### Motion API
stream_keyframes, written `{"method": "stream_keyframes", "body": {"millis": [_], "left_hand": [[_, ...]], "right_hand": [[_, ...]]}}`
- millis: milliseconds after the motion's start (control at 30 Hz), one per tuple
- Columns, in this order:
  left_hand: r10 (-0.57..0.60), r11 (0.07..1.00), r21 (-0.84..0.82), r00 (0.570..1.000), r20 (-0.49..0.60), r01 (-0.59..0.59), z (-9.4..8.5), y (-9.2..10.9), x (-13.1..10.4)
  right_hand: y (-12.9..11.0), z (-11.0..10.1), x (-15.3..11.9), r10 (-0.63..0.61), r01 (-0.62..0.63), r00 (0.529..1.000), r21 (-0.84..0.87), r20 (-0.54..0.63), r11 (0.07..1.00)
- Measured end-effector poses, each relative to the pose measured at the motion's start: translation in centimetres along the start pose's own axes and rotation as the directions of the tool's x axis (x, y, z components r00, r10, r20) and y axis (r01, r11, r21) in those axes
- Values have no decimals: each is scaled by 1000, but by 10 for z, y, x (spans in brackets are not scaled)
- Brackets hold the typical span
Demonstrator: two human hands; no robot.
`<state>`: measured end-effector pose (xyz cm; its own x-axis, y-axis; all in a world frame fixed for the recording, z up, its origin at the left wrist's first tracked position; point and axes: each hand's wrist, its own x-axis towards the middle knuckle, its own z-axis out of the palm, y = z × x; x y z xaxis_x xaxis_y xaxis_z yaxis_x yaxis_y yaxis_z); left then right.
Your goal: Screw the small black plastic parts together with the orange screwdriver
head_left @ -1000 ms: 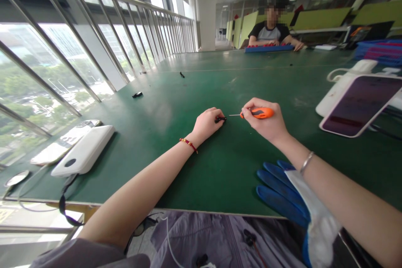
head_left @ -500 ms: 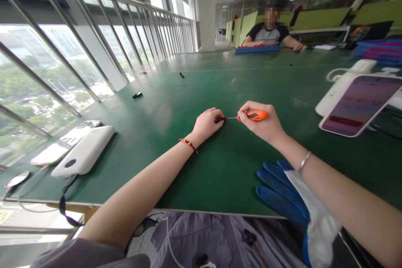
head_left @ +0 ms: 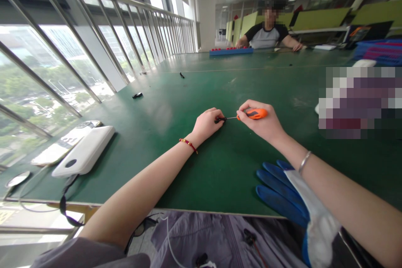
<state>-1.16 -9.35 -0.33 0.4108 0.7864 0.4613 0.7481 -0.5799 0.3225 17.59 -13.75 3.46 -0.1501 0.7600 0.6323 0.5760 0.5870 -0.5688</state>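
My left hand [head_left: 207, 124] rests on the green table and pinches a small black part [head_left: 220, 120], whose exact kind I cannot make out. Closed around an orange and dark grey screwdriver [head_left: 258, 113] is my right hand [head_left: 263, 123]. The thin metal shaft points left, and its tip meets the black part at my left fingertips. Under my right forearm lies a blue and white work glove [head_left: 284, 190], partly hanging over the table's front edge.
Two small black pieces [head_left: 137, 95] [head_left: 181, 75] lie farther back on the green table [head_left: 194, 167]. A white power bank [head_left: 84, 150] with a cable sits at left, by the railing. Across the table, a person [head_left: 266, 33] sits behind a blue tray [head_left: 231, 51] of red items.
The blue tray across the table has slid left, along with the other person's arm. My hands, the screwdriver and the black part look almost unmoved.
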Motion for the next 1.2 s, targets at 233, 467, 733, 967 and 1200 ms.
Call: {"method": "stream_keyframes", "body": {"millis": [233,467,733,967,1200], "left_hand": [[-2,1000,-13,1000,-6,2,1,-1,1],[-3,1000,-15,1000,-4,3,0,0,1],[-26,1000,2,1000,9,26,0,0,1],[-32,999,-3,999,14,32,0,0,2],[-35,999,1,999,12,35,1,0,2]], "right_hand": [[0,1,-1,-10,11,1000,64,-24,998],[1,2,-1,-34,37,998,66,-47,997],[1,3,-3,-7,4,999,62,40,998],[0,3,-3,-10,10,1000,25,27,1000],[-1,4,-4,-30,28,997,23,76,999]]}}
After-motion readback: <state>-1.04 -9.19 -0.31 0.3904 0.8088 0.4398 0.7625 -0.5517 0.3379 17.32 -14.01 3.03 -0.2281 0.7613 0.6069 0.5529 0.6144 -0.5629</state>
